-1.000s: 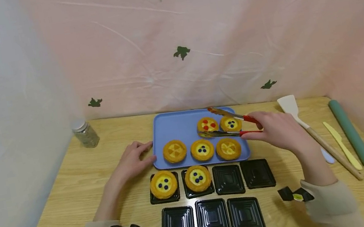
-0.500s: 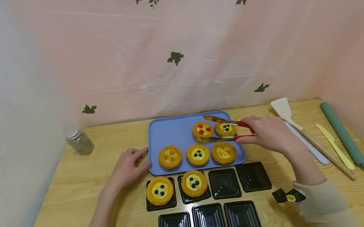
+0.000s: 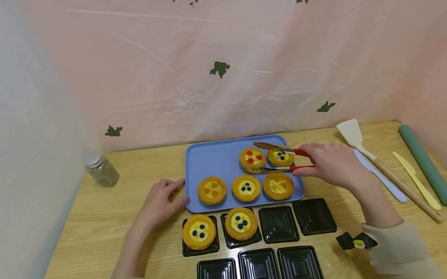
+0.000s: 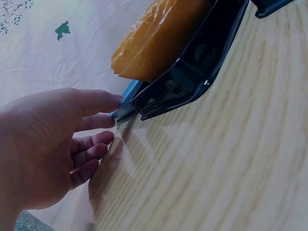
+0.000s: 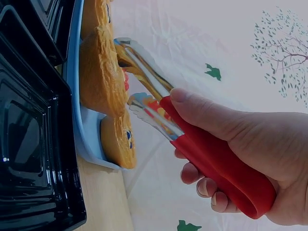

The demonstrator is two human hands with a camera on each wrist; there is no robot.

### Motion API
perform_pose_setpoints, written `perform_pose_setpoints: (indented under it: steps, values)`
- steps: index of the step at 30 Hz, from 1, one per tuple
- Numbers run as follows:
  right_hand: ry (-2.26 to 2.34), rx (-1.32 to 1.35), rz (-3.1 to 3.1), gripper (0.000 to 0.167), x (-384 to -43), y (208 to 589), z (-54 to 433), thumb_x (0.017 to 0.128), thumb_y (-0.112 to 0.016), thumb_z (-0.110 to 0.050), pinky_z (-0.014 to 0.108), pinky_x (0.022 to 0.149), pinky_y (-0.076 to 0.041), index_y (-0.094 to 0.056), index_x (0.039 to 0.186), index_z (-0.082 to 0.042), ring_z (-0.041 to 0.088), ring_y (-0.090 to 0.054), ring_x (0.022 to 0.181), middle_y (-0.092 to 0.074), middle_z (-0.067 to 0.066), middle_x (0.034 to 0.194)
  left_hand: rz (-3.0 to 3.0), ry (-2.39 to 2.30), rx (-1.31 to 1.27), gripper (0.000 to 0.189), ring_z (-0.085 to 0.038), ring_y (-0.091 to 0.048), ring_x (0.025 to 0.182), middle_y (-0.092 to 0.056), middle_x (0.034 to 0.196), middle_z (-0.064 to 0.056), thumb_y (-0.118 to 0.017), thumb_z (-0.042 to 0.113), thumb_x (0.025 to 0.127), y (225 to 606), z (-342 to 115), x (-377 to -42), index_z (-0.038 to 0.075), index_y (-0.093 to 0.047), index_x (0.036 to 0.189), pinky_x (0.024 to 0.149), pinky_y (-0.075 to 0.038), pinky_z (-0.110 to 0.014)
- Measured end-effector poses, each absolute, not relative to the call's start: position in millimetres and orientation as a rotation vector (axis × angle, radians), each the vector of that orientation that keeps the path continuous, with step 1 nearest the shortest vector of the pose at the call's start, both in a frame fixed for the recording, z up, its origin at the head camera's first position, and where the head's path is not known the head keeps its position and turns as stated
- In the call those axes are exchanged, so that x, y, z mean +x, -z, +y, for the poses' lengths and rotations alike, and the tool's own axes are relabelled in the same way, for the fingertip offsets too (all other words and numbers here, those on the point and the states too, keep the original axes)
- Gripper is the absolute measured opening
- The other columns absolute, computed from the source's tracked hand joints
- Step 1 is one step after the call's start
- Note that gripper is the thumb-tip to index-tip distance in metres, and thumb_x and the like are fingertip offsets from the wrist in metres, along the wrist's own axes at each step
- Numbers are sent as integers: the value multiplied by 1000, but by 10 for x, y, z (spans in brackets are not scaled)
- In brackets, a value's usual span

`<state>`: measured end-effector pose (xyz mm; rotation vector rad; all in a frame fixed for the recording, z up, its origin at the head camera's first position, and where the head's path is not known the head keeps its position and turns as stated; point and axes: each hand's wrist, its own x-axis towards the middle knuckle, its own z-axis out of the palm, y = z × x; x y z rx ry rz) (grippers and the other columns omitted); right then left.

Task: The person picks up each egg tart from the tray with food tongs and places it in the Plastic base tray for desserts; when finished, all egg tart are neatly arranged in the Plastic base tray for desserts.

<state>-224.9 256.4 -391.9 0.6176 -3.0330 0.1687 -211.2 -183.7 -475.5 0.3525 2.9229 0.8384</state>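
My right hand [image 3: 334, 165] grips a pair of red-handled metal tongs [image 5: 216, 154], its thumb along one handle and fingers curled beneath the other. The tongs' arms stand apart over the blue tray [image 3: 210, 156], around a tart with red berries [image 3: 251, 157]. The upper arm partly covers a blueberry tart [image 3: 282, 157] behind. Three more tarts line the tray's front: a fruit-wedge tart [image 3: 212, 191], a blueberry tart [image 3: 246, 188] and another wedge tart [image 3: 278, 186]. With relaxed fingers, my left hand [image 3: 158, 202] touches the tray's left edge.
Before the tray, two blueberry tarts [image 3: 198, 232] sit on black square trays; several more black trays [image 3: 259, 272] lie nearby. A lidded jar [image 3: 102, 169] stands left. At right lie a white spatula [image 3: 351, 132], blue knife [image 3: 380, 176], yellow knife [image 3: 417, 181] and green rolling pin [image 3: 428, 167].
The tongs have come slightly lower and nearer the red-berry tart, and their arms look a little closer together. More of the blue knife shows beside my right forearm. The left hand stays at the tray.
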Motion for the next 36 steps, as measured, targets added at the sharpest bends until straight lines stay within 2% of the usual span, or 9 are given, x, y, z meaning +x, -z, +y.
perform_pose_setpoints:
  steps: [11,36]
  values:
    - [-117,619,-3038,59,-2246,3958,2516,88,-74,-56,30,56,-41,-67,127,-11,19,-59,68,-76,11,106,2924,-844,366,58,-28,-50,105,-58,117,-14,-68,34,97,4761,-1844,-2109,9,-56,149,89,-39,-40]
    - [-110,631,-2994,53,-2239,3964,2512,88,-76,-52,29,55,-39,-69,119,-9,18,-56,64,-76,9,96,2929,-869,373,57,-28,-50,103,-59,115,-14,-69,32,97,4743,-1839,-2100,8,-57,147,88,-38,-38]
